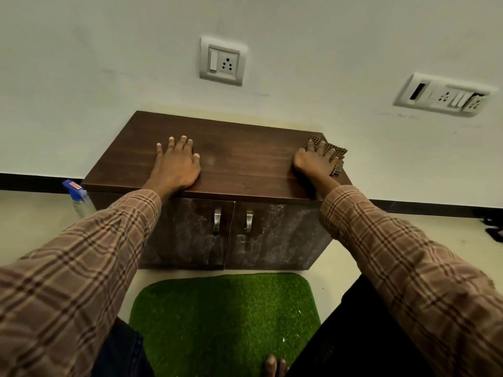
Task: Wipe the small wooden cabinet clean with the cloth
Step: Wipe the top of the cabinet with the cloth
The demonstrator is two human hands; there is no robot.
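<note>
Small wooden cabinet (239, 161) standing against the wall (109, 63), its two doors (255, 238) streaked with pale smears. Green mat (223, 319) on the floor directly in front. Left hand (175, 165), fingers straight and spread, rests flat on the cabinet top, holding nothing. Right hand (317, 160), fingers extended, presses the checked cloth (333, 153) against the top's far right corner. Spray bottle (77, 195) stands beside the cabinet's left end.
</note>
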